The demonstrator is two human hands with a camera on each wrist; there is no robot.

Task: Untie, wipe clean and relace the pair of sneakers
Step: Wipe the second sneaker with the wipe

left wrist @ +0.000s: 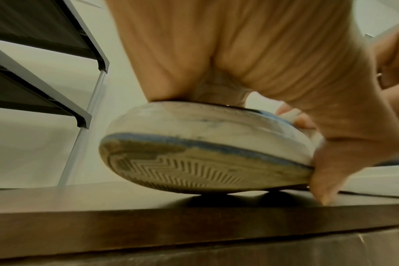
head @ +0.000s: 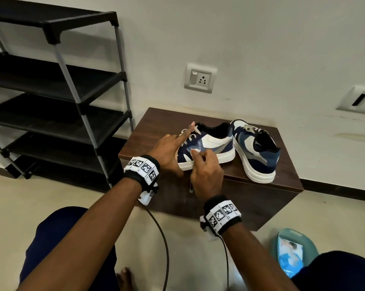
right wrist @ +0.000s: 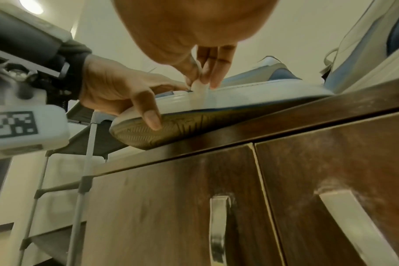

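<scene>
Left of frame centre in the head view: left hand (head: 166, 153) clamped over the toe of the near sneaker (head: 208, 147), thumb hooked under the sole edge, index finger stretched straight up along the laces (head: 190, 134). In the left wrist view, toe tipped up off the bench (left wrist: 125, 225), tread showing, heel end down. So a steadying grip, curled round the toe.

Just right of it: right hand (head: 206, 175), fingertips pinching a small white wipe (head: 196, 151) against the shoe's near side, close above the white midsole. In the right wrist view, wipe (right wrist: 199, 90) pressed at the midsole's upper edge. Grip closed on the wipe, nothing else held.

Long axis of the near sneaker: toe at frame left, heel at frame right, so likely strokes along the sidewall, rightward from the left hand.

Further right: second sneaker (head: 257, 152), heel toward lower right, touching or nearly touching the first, untouched.

Lower right corner, on the floor: wipes pack (head: 290, 255), nearer the right hand.
</scene>
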